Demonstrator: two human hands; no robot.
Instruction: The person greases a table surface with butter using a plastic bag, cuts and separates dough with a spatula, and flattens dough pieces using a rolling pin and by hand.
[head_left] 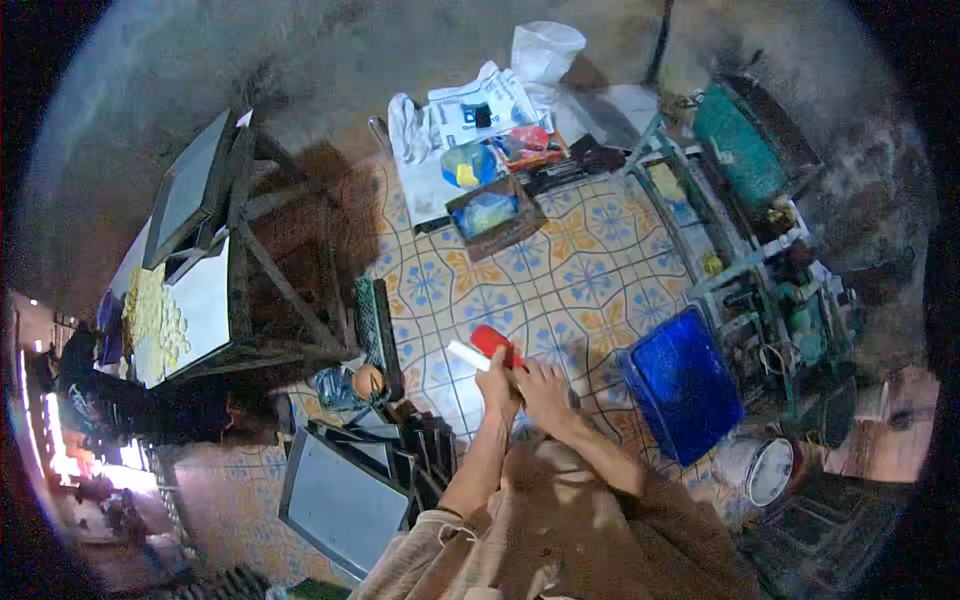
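My left hand (498,392) is closed around a white, narrow, flat-looking piece (469,355) that sticks out ahead of its fingers. Close beside it, a red object (492,342) with a rounded end projects from between my two hands; its kind is too small to tell. My right hand (545,396) is closed, with its fingers at the lower end of the red object and against my left hand. Both hands are in front of my body, above the patterned tile floor (570,275). My fingers hide the lower parts of both held things.
A blue plastic bin (683,385) and a white bucket (770,470) stand at right. Grey-topped trays (345,497) lean at lower left. A table (208,305) at left bears many small pale pieces. Ahead sits a box (505,233) beside bags (478,110); a metal frame (715,285) stands right.
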